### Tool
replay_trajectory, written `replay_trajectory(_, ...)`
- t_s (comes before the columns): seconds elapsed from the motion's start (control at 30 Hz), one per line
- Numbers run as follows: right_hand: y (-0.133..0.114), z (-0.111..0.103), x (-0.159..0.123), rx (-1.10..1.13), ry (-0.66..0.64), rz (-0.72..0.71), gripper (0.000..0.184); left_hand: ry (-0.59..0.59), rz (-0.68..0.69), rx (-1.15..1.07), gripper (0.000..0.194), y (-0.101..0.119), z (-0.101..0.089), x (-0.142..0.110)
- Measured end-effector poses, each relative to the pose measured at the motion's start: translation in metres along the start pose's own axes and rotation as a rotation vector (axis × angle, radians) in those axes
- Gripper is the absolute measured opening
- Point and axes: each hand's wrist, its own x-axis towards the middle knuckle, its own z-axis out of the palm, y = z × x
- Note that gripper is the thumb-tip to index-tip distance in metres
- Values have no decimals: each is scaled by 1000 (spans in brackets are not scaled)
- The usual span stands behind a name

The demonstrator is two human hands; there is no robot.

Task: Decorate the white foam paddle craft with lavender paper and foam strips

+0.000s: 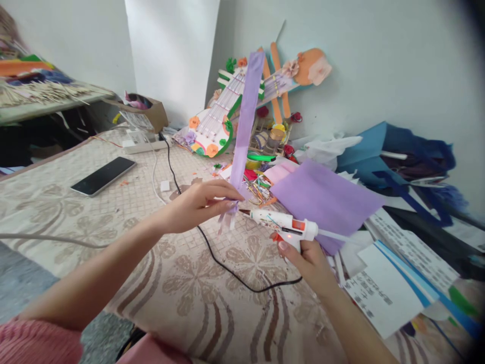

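Observation:
My left hand [200,203] pinches the lower end of a long lilac paper strip [247,116] that stands upright, with a few cut fringes hanging below my fingers. My right hand [305,258] grips the handle of a white hot glue gun [282,223]. The gun's nozzle points left, close to the strip's bottom end. Its black cord [227,268] trails across the patterned beige mat [151,273].
A lilac felt sheet [326,199] lies right of the gun, beside printed papers [382,293] and blue sheets [382,151]. A paper guitar craft [227,114] leans on the wall. A black phone [103,175], a power strip [144,146] and a cardboard box [146,112] sit at the left.

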Motion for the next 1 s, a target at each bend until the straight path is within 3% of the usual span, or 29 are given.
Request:
replay_trajectory(0.57, -10, 1, 11, 1, -119, 145, 50, 19, 16, -1, 24, -1, -3, -5)
replay_trajectory(1.0, -7, 3, 16, -13, -157, 133, 51, 22, 39, 11, 24, -3, -3, -7)
